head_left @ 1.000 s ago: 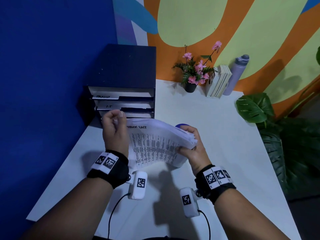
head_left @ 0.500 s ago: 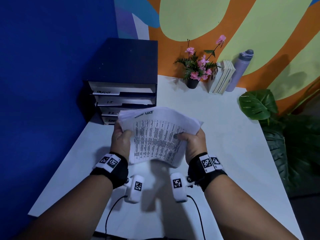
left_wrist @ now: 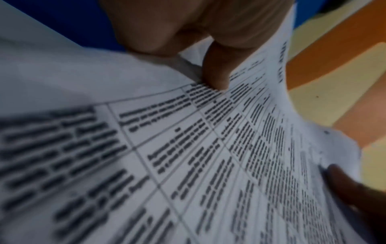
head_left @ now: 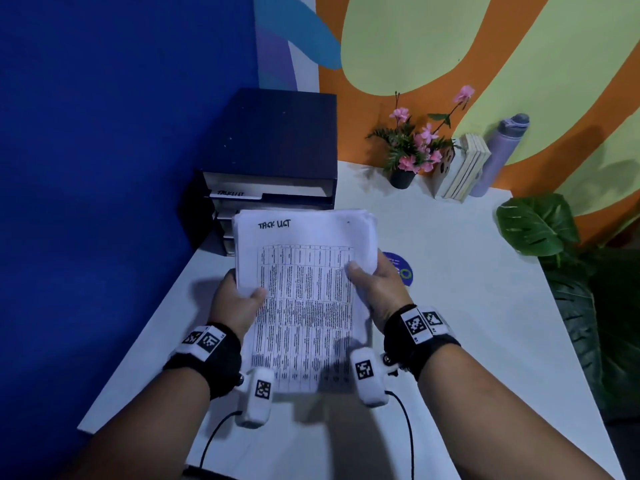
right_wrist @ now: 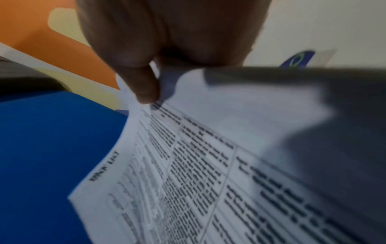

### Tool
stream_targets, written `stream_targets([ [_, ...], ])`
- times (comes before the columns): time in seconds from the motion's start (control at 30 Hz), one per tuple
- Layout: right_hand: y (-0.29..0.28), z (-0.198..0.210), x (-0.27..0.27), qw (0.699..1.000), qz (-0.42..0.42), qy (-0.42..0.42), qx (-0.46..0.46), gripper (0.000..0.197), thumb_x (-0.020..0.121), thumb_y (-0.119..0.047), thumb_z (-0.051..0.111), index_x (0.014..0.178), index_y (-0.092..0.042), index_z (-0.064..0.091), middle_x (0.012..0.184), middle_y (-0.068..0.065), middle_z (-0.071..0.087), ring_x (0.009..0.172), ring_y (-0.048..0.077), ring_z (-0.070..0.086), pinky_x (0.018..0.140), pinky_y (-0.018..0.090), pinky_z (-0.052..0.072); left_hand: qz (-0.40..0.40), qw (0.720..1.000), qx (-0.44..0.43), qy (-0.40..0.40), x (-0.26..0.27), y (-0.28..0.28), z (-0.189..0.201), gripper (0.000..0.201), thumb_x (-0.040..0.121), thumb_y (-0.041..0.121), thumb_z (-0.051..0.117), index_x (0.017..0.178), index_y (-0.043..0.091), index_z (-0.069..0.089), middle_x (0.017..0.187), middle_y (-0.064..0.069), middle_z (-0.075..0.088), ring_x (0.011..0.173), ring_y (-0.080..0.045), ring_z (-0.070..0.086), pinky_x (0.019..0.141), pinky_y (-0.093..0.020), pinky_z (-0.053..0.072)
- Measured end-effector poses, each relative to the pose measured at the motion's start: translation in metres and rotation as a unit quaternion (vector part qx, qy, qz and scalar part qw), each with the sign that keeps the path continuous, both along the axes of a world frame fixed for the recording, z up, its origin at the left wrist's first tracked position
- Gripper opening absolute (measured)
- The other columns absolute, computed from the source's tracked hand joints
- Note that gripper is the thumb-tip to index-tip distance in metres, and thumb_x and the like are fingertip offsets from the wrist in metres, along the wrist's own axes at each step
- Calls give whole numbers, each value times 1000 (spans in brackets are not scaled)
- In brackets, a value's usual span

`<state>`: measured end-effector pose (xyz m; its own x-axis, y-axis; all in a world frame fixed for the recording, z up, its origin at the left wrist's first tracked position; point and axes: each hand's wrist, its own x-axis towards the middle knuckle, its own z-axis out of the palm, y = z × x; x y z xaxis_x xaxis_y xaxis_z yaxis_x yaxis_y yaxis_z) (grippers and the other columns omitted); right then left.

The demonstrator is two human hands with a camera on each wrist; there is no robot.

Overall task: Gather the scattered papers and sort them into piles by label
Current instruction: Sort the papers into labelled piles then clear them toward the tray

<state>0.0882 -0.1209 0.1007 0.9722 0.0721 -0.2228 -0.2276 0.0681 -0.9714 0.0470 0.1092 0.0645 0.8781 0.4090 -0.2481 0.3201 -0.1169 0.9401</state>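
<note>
Left hand: the left hand grips the left long edge of the paper stack, thumb pressed flat on the printed top sheet, the other fingers hidden beneath.
Paper stack: held above the white table in front of the person, between both hands; its long axis runs away from the person, and the handwritten heading "TASK LIST" sits at the far end, next to the organizer. The top sheet carries a printed table; the sheet edges at the far right corner are slightly fanned.
Right hand: the right hand grips the right long edge of the stack, thumb on top of the sheet, fingers tucked underneath out of sight.
Paper organizer: the dark blue paper organizer stands at the back left of the table against the blue wall; its top tray bears a handwritten label, too blurred to read surely, and holds white sheets.
Sticker: a round blue sticker lies on the table just beyond the right hand.
Back edge: a potted pink flower plant, leaning books and a lilac bottle stand in a row by the wall.
</note>
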Motion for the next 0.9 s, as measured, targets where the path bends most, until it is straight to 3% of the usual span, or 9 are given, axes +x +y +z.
stream_targets([
  [0.07,18,-2,7,1000,-3,-2,-28,23,92,-14,58,111,-24,65,102,11,73,95,33,69,79,45,59,11,999,-32,18,-4,18,-1,33,86,7,65,116,19,56,107,1,67,100,-19,63,93,-38,48],
  [0.13,35,-1,16,998,-4,16,-63,19,94,-17,58,109,-27,65,98,5,72,89,26,69,66,33,59,0,998,-51,41,-7,36,-1,34,85,14,69,115,22,55,107,1,68,98,-19,64,93,-41,48],
  [0.23,53,0,31,997,-13,48,-65,15,94,-19,58,105,-26,66,87,3,70,69,21,63,50,24,51,-25,994,-75,76,-14,63,-1,31,86,15,67,116,18,59,108,-8,70,98,-28,67,89,-51,52],
  [0.4,76,4,62,995,-41,55,-78,8,91,-19,60,90,-23,66,86,10,68,70,25,60,61,34,51,-70,986,-123,82,-29,92,-1,30,90,15,65,120,11,58,111,-10,71,101,-30,68,91,-54,52],
  [0.5,83,10,77,994,-35,44,-91,8,89,-19,61,95,-20,67,92,12,73,73,26,65,66,38,57,-118,977,-151,89,-32,99,3,40,87,14,69,125,11,55,115,-7,70,109,-28,65,99,-51,47],
  [0.6,85,19,84,995,-12,33,-95,13,92,-19,61,103,-20,67,82,-1,69,65,17,62,55,23,47,-156,969,-180,65,-32,107,14,64,70,23,78,129,16,52,120,-6,68,113,-29,63,99,-52,46],
  [0.7,84,23,89,995,-11,28,-93,16,92,-20,62,107,-18,66,87,-3,70,72,16,64,61,24,48,-169,962,-207,47,-33,112,24,93,46,34,91,130,19,52,121,-7,67,112,-28,64,96,-52,48],
  [0.8,86,19,90,994,-29,28,-97,13,90,-16,62,102,-18,68,88,2,73,75,22,66,69,33,55,-203,954,-209,69,-33,109,28,92,43,28,90,127,24,54,119,-8,68,106,-30,65,81,-45,54],
  [0.9,88,17,92,991,-49,41,-116,12,91,-9,60,101,-13,66,82,6,67,64,21,60,58,26,49,-184,955,-195,127,-32,102,27,66,56,18,76,119,25,58,111,-12,70,87,-29,66,56,-36,55],
])
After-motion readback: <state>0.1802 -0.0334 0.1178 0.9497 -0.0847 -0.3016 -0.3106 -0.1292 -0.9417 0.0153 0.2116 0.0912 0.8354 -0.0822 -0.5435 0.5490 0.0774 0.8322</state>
